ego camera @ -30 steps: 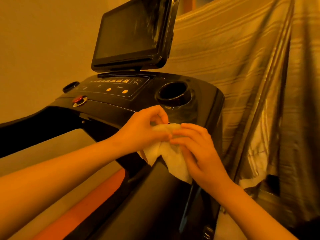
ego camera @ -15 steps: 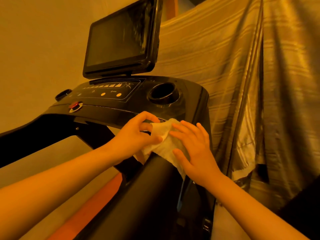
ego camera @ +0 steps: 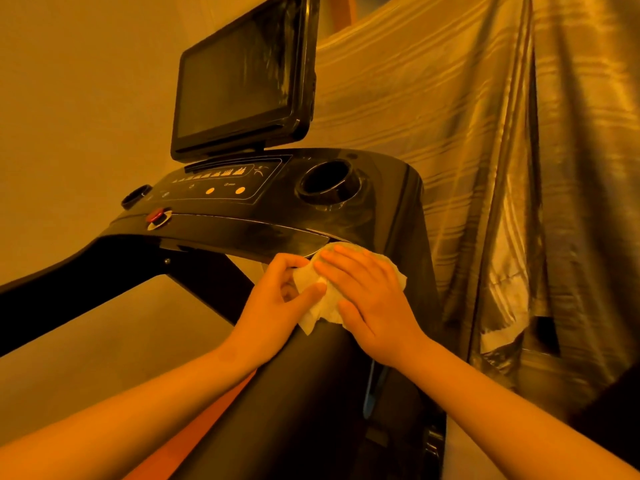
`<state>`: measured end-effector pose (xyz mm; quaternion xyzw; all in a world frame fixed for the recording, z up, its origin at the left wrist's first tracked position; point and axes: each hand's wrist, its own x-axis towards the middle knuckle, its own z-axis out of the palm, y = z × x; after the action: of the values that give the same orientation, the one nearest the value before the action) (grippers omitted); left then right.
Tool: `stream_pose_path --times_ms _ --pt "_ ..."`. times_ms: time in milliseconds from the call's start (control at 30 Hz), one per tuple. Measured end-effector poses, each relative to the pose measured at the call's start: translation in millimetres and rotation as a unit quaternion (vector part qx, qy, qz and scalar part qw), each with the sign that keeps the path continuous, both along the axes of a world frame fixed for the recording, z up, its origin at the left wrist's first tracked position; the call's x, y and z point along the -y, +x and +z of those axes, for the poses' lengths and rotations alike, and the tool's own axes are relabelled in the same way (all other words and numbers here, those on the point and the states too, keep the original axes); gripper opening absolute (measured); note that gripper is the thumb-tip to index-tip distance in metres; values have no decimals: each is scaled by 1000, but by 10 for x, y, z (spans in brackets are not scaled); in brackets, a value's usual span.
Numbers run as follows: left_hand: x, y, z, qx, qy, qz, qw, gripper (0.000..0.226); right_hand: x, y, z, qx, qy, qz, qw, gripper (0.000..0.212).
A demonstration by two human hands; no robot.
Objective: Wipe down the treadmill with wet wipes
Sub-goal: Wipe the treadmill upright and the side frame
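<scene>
A black treadmill console (ego camera: 277,216) fills the middle of the view, with a dark screen (ego camera: 239,74) above it and a cup holder (ego camera: 327,183) on its right. A white wet wipe (ego camera: 320,304) lies on top of the right handrail (ego camera: 311,393), just below the console's front edge. My right hand (ego camera: 370,299) lies flat on the wipe with straight fingers and presses it onto the rail. My left hand (ego camera: 280,299) pinches the wipe's left edge between thumb and fingers. Much of the wipe is hidden under my right hand.
A red safety button (ego camera: 157,216) and a round knob (ego camera: 135,196) sit at the console's left. The left handrail (ego camera: 62,275) runs to the left edge. A striped curtain (ego camera: 485,168) hangs close behind and to the right. A plain wall is at the left.
My right hand has flattened onto the wipe and spread it over the rail's top near the console. The left hand keeps its pinch on the wipe's edge. The camera has moved closer.
</scene>
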<state>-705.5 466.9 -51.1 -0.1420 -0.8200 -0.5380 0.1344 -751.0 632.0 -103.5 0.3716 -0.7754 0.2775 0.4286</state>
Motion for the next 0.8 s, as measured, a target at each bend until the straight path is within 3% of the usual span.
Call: stream_pose_path --times_ms 200,267,367,467,600,733,800 --pt "-4 62 66 -7 -55 21 998 53 8 23 -17 0 -25 -24 999 56" --pt "-9 73 79 -21 -76 22 997 47 -16 20 10 -26 -33 -40 998 54" --pt "10 87 84 -69 -123 19 990 25 -18 7 90 -70 34 -19 997 52" --pt "23 58 69 -100 -167 21 981 19 -18 -70 104 -52 69 37 996 52" --pt "49 16 46 -57 -148 11 987 21 2 -98 65 -27 70 51 996 47" --pt "32 25 33 -26 -93 -4 995 48 -39 -131 30 -11 65 54 996 46" --pt "26 21 32 -24 -67 0 997 51 -119 -202 30 1 63 46 997 50"
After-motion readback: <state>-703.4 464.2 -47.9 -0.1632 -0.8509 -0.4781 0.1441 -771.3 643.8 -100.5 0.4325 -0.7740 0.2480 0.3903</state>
